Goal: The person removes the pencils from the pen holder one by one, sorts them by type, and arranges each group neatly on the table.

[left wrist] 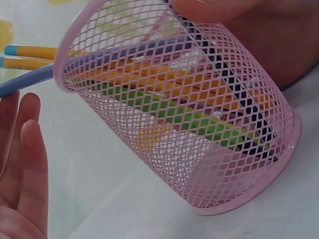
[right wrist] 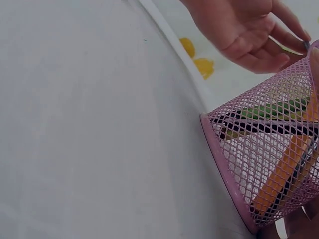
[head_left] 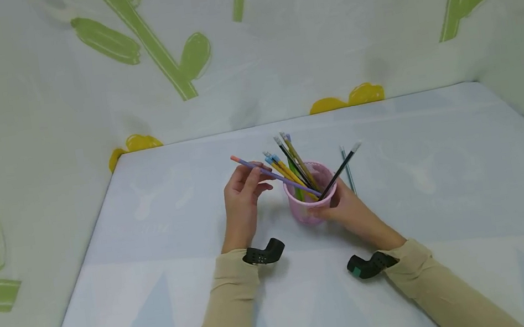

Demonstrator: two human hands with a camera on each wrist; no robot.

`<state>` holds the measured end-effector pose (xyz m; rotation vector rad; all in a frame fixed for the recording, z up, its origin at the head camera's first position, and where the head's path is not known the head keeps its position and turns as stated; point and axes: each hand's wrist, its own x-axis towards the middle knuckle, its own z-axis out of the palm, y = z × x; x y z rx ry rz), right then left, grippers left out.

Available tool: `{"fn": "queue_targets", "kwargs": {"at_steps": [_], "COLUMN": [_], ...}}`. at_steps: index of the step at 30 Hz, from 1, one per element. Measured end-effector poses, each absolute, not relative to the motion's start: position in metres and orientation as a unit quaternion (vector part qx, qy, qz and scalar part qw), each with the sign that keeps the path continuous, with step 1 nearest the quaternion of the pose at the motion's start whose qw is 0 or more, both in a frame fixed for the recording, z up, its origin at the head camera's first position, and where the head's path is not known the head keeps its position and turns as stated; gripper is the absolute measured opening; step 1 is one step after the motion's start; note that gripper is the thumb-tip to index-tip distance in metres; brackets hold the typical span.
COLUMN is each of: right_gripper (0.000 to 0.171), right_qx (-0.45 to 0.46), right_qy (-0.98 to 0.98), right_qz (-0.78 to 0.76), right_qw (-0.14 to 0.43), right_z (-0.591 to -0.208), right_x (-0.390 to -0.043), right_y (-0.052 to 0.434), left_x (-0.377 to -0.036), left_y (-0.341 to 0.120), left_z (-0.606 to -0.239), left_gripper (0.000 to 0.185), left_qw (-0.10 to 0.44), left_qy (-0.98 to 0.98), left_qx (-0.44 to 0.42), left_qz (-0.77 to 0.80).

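The left hand (head_left: 242,202), at nine o'clock from the cup (head_left: 304,213), pinches the purple pencil (head_left: 287,180) between thumb and fingers. The right hand (head_left: 351,212), at four o'clock, grips the cup, its thumb against the near side of the pink mesh. The purple pencil slants out of the cup toward ten o'clock, its lower end inside.

Two yellow pencils (head_left: 287,170) with blue ends lean over the rim toward half past ten; a gold pencil (head_left: 298,159) leans toward eleven. One black pencil (head_left: 345,164) sticks out toward half past one. Near the cup at two o'clock, a teal pencil (head_left: 349,173) lies on the table (head_left: 125,227).

A black wrist camera (head_left: 265,252) sits at each beige cuff (head_left: 234,270). Past the table's twelve o'clock edge stands a pale wall (head_left: 306,45) with green plant shapes (head_left: 151,39).
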<state>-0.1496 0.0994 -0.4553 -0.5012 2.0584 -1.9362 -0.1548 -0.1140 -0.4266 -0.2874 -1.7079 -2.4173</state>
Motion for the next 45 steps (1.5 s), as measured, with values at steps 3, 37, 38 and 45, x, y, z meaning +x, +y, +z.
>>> {"fn": "queue_targets", "kwargs": {"at_steps": [3,37,38,45], "right_gripper": [0.084,0.081,0.082,0.082], "right_qx": [-0.172,-0.182,-0.182,-0.179], "right_qy": [0.707,0.719,0.717,0.716], "right_qz": [-0.672,-0.658,-0.66,-0.661], "right_qw": [0.138,0.129,0.129,0.136], "right_z": [-0.449,-0.436,-0.436,-0.436], "right_x": [-0.146,-0.142,-0.142,-0.141], "right_y": [0.097,0.095,0.095,0.095], "left_x": [-0.155,-0.164,-0.164,-0.165], "left_y": [-0.117,-0.133,-0.132,-0.129], "left_z": [-0.429,-0.45,-0.45,-0.456], "left_gripper": [0.031,0.039,0.038,0.034], "left_qw": [0.082,0.042,0.039,0.033], "left_qy": [-0.541,-0.55,-0.575,-0.673], "left_qx": [-0.086,0.095,0.099,0.102], "left_qz": [-0.832,-0.829,-0.811,-0.732]}}
